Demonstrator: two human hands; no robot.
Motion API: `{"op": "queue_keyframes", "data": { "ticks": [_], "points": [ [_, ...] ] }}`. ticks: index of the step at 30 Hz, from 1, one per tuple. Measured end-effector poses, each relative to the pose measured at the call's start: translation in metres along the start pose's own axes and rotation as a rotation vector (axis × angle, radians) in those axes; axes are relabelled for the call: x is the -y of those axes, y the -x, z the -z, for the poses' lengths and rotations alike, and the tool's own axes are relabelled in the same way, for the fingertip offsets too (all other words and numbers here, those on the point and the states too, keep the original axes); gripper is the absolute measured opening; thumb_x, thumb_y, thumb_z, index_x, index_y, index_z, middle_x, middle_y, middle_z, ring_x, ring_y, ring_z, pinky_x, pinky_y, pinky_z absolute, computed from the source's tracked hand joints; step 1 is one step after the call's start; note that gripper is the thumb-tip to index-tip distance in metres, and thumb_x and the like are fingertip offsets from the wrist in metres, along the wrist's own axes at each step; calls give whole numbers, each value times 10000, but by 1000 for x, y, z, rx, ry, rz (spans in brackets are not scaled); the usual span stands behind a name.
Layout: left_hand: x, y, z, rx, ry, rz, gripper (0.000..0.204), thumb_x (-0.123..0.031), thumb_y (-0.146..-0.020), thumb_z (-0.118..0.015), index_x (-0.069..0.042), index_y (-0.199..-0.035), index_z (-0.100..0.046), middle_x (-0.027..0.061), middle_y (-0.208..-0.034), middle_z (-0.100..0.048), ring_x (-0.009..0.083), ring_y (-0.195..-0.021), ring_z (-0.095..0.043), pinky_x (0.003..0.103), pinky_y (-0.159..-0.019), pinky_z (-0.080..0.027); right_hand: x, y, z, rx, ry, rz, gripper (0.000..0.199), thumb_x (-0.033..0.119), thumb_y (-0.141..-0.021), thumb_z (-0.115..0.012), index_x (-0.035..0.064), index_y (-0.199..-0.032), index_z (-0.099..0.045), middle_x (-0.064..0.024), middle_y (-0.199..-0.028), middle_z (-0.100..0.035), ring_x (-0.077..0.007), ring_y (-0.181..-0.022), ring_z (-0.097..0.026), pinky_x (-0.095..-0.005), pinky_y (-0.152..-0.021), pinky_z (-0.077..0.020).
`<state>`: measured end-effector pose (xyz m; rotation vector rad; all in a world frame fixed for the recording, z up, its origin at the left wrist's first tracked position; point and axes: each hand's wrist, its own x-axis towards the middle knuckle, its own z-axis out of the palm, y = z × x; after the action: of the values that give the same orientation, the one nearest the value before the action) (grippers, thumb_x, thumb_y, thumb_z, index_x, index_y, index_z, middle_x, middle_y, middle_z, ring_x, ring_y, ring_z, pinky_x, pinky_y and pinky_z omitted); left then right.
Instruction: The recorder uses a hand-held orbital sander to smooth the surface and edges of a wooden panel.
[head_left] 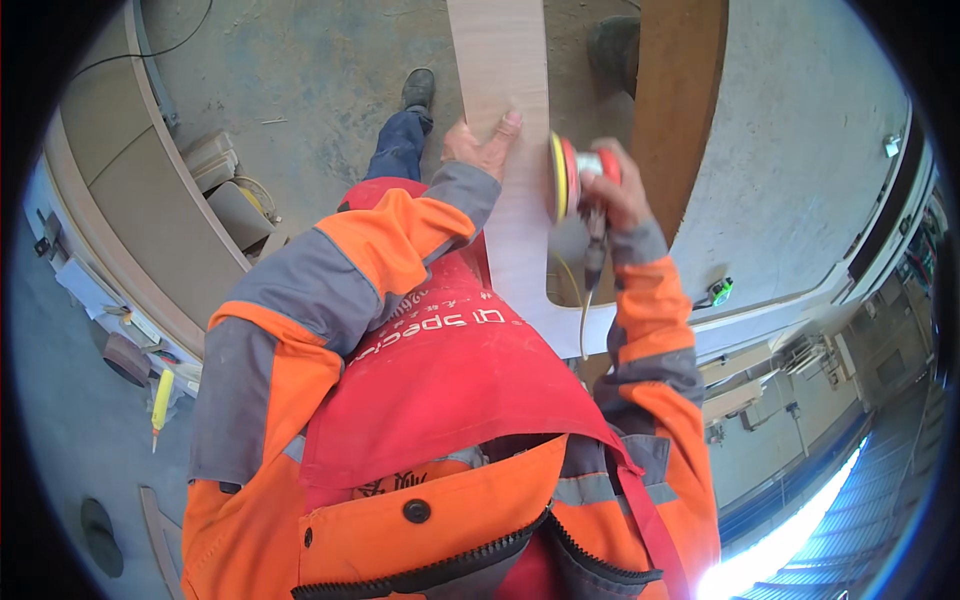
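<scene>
Steadying the pale board [505,60] under our flat left hand [482,143], we gripped the orbital sander [572,178] in our right hand [618,192], fingers clenched, pad best kept square on its right edge.

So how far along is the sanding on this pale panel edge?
Done: hard to judge; the pale panel looks evenly smooth, with no clear line between sanded and unsanded wood. In hand: the right hand presses the round sander against the panel's right edge while the left hand steadies its face. Left: probably the edge above and below the disc.
</scene>
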<state>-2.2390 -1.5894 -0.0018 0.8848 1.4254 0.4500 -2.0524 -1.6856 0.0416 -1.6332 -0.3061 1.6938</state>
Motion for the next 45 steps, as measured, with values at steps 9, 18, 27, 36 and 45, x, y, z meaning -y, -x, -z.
{"op": "queue_keyframes", "data": {
  "ticks": [9, 18, 27, 36, 45],
  "points": [
    [6, -12, 1, 16, 53, -4, 491, -350, -818, -720, 20, -1114, -592, 106, -1048, -658, 193, -928, -614, 308, -842, -468, -34, 14, 10, -6, 76, -23, 396, 233, -768, -677, 59, -1060, -474, -34, -744, -532, -116, -565, -536, -267, -467, -442],
    [-2, -3, -1, 54, 62, -33, 476, -329, -849, -695, 22, -1151, -584, 76, -1085, -637, 150, -952, -582, 279, -871, -444, 9, -2, -1, -22, -5, -53, 358, 191, -732, -708, 43, -973, -489, -27, -727, -517, -99, -575, -507, -272, -484, -422],
    [-6, -7, -2, 19, 36, -50, 432, -314, -850, -694, 16, -1115, -605, 73, -1051, -661, 158, -946, -601, 289, -856, -457, -58, 42, 15, -20, 44, -25, 391, 233, -730, -728, 49, -979, -490, -32, -693, -517, -107, -539, -503, -280, -464, -423],
    [-13, -9, -6, 41, -2, -7, 433, -318, -849, -694, 12, -1115, -608, 75, -1046, -663, 160, -931, -606, 289, -847, -459, -26, 13, 14, -40, 13, -49, 409, 264, -723, -723, 53, -990, -495, -28, -704, -516, -108, -548, -510, -271, -472, -428],
    [-1, -10, -4, 10, 81, -41, 437, -325, -849, -694, 8, -1118, -610, 79, -1054, -662, 159, -943, -603, 286, -851, -457, -9, 9, 6, 14, 6, -61, 409, 254, -754, -679, 65, -1058, -482, -37, -733, -522, -118, -552, -521, -257, -484, -427]
  ]
}}
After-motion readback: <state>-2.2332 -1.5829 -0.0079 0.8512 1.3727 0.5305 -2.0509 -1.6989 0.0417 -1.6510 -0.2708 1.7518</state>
